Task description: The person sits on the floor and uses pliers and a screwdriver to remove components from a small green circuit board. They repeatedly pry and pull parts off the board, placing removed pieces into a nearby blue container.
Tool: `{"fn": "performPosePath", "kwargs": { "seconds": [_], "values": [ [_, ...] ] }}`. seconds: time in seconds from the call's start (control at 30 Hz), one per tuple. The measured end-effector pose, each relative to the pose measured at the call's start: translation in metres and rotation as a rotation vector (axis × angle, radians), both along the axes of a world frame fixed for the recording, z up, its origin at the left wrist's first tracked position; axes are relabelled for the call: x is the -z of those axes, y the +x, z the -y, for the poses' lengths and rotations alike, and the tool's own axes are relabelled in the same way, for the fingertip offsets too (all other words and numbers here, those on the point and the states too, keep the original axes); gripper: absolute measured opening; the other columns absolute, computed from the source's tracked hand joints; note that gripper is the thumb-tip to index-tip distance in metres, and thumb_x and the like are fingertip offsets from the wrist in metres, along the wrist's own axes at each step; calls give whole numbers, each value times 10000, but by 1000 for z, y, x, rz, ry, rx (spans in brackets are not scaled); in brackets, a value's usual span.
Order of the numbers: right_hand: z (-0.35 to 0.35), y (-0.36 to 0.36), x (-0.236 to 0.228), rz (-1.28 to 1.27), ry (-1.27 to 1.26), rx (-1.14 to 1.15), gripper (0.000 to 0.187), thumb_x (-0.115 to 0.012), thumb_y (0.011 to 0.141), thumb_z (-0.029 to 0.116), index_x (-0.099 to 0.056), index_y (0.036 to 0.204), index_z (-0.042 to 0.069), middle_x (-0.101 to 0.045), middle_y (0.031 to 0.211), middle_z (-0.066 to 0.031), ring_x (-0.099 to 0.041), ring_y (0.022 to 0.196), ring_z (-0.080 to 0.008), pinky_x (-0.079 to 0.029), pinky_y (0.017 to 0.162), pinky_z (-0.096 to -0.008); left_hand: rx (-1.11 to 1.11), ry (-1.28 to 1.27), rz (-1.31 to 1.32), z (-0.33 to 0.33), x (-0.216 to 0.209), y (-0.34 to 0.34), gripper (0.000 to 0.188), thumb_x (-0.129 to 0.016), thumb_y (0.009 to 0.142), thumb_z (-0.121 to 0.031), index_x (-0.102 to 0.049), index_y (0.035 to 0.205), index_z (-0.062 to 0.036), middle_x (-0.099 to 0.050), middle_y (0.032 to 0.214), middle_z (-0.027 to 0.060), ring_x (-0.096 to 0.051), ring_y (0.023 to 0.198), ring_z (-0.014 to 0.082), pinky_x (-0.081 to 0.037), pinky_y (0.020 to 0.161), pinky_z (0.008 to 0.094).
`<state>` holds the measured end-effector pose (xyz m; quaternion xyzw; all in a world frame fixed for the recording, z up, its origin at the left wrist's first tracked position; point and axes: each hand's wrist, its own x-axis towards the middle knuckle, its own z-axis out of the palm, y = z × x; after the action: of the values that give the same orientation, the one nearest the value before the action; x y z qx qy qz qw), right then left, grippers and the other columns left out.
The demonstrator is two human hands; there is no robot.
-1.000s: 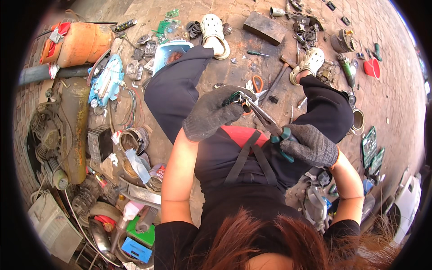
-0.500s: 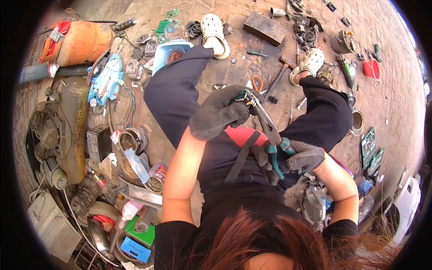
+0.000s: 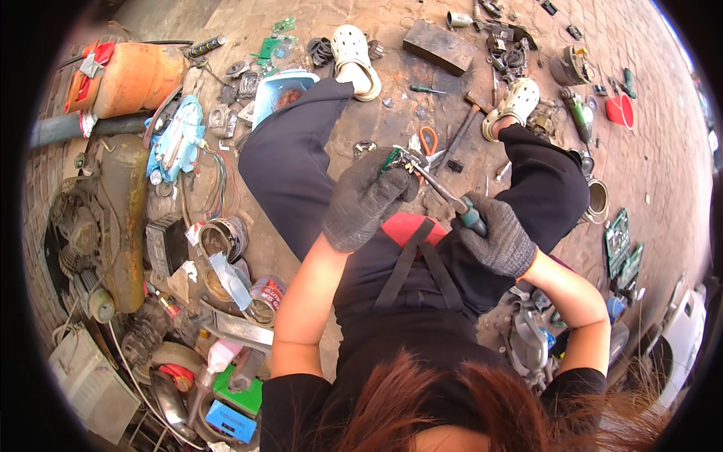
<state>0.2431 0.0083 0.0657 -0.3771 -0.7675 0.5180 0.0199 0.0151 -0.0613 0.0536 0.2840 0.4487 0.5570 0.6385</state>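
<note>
My left hand, in a dark grey knit glove, is closed on a small green circuit board piece. Most of that piece is hidden by the fingers. My gloved right hand is wrapped round the teal handles of a pair of pliers. The jaws of the pliers reach up and left to the board, at the fingertips of my left hand. Whether the jaws grip a part there cannot be made out. Both hands are held above my lap, between my knees.
On the brick ground ahead lie a hammer, orange-handled scissors, a screwdriver and a dark metal block. A blue basin stands beside my left leg. Orange and yellowish tanks are at left. Green circuit boards lie at right.
The pliers have turned from flat to edge-on and their handles have come together in my right hand. That hand has moved slightly up; my left hand has tilted a little round the board.
</note>
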Motion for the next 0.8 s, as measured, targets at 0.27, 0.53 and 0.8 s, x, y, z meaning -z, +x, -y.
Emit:
{"fn": "performPosePath", "kwargs": {
  "seconds": [0.27, 0.53, 0.8],
  "values": [
    [-14, -18, 5, 42, 325, 101, 242, -638, 781, 121, -541, 983, 28, -566, 766, -238, -567, 750, -455, -461, 609, -466, -235, -106, 7, -8, -11, 18, 367, -591, 938, -314, -567, 1130, -2, -529, 709, -23, -358, 494, 8, -248, 430, 168],
    [-43, -35, 42, 115, 545, 32, 329, -647, 794, 178, -516, 1061, 36, -604, 841, -159, -606, 804, -367, -484, 667, -454, -493, -174, 251, -35, 5, 26, 226, -583, 948, -252, -592, 1002, -32, -545, 716, -28, -409, 509, 20, -289, 438, 173],
    [-68, -54, 70, 97, 660, 120, 263, -661, 793, 200, -548, 987, 63, -633, 821, -139, -634, 777, -337, -505, 639, -431, -592, -392, 433, -68, 15, 14, 148, -561, 951, -270, -534, 904, -132, -509, 677, -4, -331, 389, 66, -242, 325, 220]
  ]
}}
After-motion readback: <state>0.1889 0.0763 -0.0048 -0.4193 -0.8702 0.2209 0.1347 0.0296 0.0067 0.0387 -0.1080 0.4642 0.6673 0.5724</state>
